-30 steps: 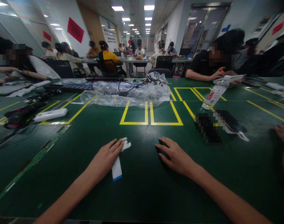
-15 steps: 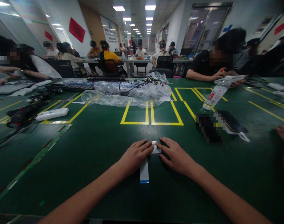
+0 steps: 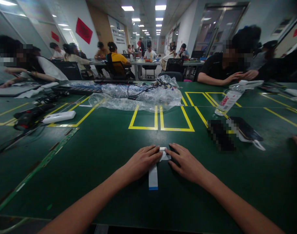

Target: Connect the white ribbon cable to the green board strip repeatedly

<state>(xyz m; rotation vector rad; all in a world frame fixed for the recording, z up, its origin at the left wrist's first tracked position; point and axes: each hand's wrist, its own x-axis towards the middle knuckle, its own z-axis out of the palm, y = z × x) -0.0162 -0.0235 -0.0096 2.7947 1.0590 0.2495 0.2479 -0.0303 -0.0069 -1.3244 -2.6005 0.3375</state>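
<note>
A white flat ribbon cable [image 3: 153,178] with a blue-edged end lies folded on the green tabletop in front of me. My left hand [image 3: 142,162] rests over its middle, palm down, fingers together and closed on it; the covered part and the thumb are hidden. The cable's folded upper end, with a small white strip, shows between my two hands. From the right, my right hand [image 3: 188,162] lies palm down with its fingers apart. Its index fingertip touches or nearly touches that upper end.
A long green circuit board strip [image 3: 44,160] lies at left, near a white elongated device [image 3: 59,117] and black cables. Bubble wrap [image 3: 141,97] with wires spreads beyond. At right stand a bottle [image 3: 228,100] and a dark phone-like item [image 3: 247,127]. Co-workers sit around.
My left hand has moved right with the ribbon cable, bringing it up against my right hand's fingertips. The right hand has stayed nearly in place. The view has shifted slightly.
</note>
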